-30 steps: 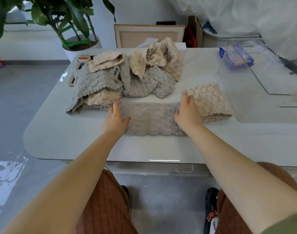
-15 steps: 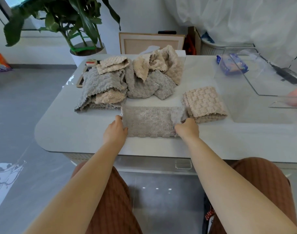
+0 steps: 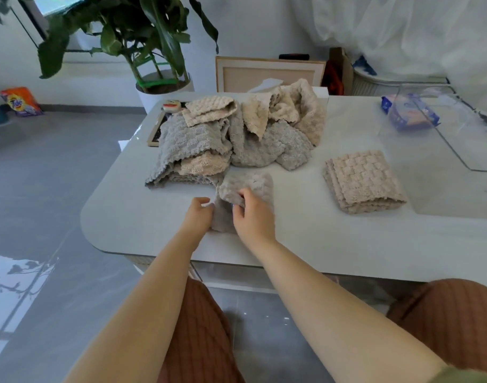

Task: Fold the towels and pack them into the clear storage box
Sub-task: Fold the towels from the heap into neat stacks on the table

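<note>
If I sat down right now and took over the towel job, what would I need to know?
Left hand: holds the left edge of the grey towel.
Right hand: pinches the towel's folded-over end, so it is mid-fold.
Done: one beige towel lies folded on the table, to the right.
Left: finish this fold, fold the heap of grey and beige towels behind it, then pack everything into the clear storage box at the far right. No towel shows in it.
</note>
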### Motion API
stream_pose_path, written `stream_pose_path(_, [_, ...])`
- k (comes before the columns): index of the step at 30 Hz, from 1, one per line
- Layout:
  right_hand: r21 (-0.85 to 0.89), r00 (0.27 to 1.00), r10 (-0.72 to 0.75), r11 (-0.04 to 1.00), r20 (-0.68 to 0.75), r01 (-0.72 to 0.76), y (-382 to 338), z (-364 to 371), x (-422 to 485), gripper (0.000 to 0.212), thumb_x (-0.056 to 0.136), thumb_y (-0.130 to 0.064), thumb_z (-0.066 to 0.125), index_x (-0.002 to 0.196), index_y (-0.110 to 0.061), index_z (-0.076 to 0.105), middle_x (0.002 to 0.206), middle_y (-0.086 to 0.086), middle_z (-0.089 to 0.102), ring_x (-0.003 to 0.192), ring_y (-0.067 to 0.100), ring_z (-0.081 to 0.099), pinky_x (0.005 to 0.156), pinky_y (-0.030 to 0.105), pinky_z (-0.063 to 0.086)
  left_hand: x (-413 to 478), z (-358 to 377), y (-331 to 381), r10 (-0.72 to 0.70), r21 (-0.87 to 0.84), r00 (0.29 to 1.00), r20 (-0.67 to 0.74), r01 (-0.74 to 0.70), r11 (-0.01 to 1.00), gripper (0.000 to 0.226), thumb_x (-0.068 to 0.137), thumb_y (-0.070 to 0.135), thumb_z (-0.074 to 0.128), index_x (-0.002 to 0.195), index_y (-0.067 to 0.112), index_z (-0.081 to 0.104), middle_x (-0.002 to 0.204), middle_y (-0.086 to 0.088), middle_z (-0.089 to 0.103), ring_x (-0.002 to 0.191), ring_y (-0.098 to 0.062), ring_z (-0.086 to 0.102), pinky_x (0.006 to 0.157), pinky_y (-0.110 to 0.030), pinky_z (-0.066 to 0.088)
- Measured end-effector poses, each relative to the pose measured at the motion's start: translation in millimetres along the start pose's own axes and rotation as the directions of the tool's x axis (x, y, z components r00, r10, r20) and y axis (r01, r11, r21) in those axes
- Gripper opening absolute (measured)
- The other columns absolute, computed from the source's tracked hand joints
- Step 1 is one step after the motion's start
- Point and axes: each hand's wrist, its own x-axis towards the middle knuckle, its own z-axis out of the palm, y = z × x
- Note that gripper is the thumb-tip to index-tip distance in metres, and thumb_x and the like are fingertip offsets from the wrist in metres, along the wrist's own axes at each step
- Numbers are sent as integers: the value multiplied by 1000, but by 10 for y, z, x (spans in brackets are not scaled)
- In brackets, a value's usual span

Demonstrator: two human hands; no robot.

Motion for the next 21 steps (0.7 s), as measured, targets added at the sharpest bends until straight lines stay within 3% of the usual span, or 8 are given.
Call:
stream_pose_path(3, [-34, 981, -90, 995, 170, 97, 28, 171, -59, 19, 92, -10, 48, 107, -6, 60, 100, 11, 66, 92, 29, 58, 85, 40, 44, 67, -17, -1, 18, -71, 1000, -7, -18, 997, 27, 100, 32, 36, 93, 10, 50, 86, -13, 51, 79, -24, 51, 78, -42, 51])
stream_pose_path(9, [150, 924, -77, 988, 373, 21, -28, 62, -20, 31, 91, -14, 44, 118, -7, 58, 113, 9, 64, 104, 25, 56, 97, 40, 41, 147, -1, -25, -16, -22, 1000, -22, 15, 1000, 42, 93, 50, 43, 92, 11, 59, 83, -9, 61, 83, -30, 60, 91, -50, 52])
stream_pose_path(11, [186, 989, -12, 982, 150, -17, -3, -21, 2, 38, 87, -19, 41, 117, -10, 63, 115, 7, 66, 108, 24, 57, 96, 40, 45, 134, -9, -8, -41, -53, 999, -12, 40, 998, 53, 78, 58, 53, 96, 9, 59, 95, -12, 65, 88, -31, 63, 88, -44, 53])
stream_pose_path(13, [87, 983, 121, 990, -141, -109, 100, -136, 35, 32, 88, -16, 43, 112, -14, 65, 118, 4, 63, 110, 26, 54, 94, 41, 43, 101, 31, 5, -1, 7, 1000, -20, 1, 1000, 59, 74, 49, 63, 117, 10, 53, 101, -11, 63, 89, -27, 61, 82, -37, 52])
stream_pose_path(15, [7, 930, 354, 935, -102, -355, 184, -253, 92, 34, 92, -13, 46, 124, -19, 56, 131, 6, 48, 113, 28, 49, 94, 42, 42, 38, 120, 24, 70, 70, 998, -7, -69, 995, 58, 87, 24, 60, 138, 16, 33, 92, -7, 58, 78, -21, 57, 69, -30, 48])
stream_pose_path(17, [107, 859, 496, 854, 125, -509, 282, -344, 115, 45, 92, -9, 47, 136, -19, 43, 134, 11, 37, 102, 27, 52, 89, 37, 46, -37, 247, 52, 148, 77, 989, 24, -150, 986, 48, 93, 11, 50, 136, 19, 28, 80, -4, 51, 64, -18, 49, 57, -28, 41])
stream_pose_path(19, [218, 871, 464, 844, 159, -490, 375, -462, 112, 50, 90, 0, 46, 137, -18, 45, 128, 11, 41, 91, 19, 48, 82, 27, 43, -105, 382, 126, 212, 55, 976, 53, -215, 975, 38, 95, 11, 46, 129, 24, 35, 78, -5, 48, 59, -16, 43, 53, -28, 37])
stream_pose_path(21, [219, 920, 392, 898, -7, -381, 468, -666, 155, 53, 86, 7, 45, 133, -18, 52, 122, 9, 45, 87, 15, 47, 80, 22, 40, -157, 575, 267, 279, 11, 956, 96, -281, 960, 34, 97, 10, 43, 126, 28, 42, 84, -2, 48, 58, -11, 40, 53, -24, 36])
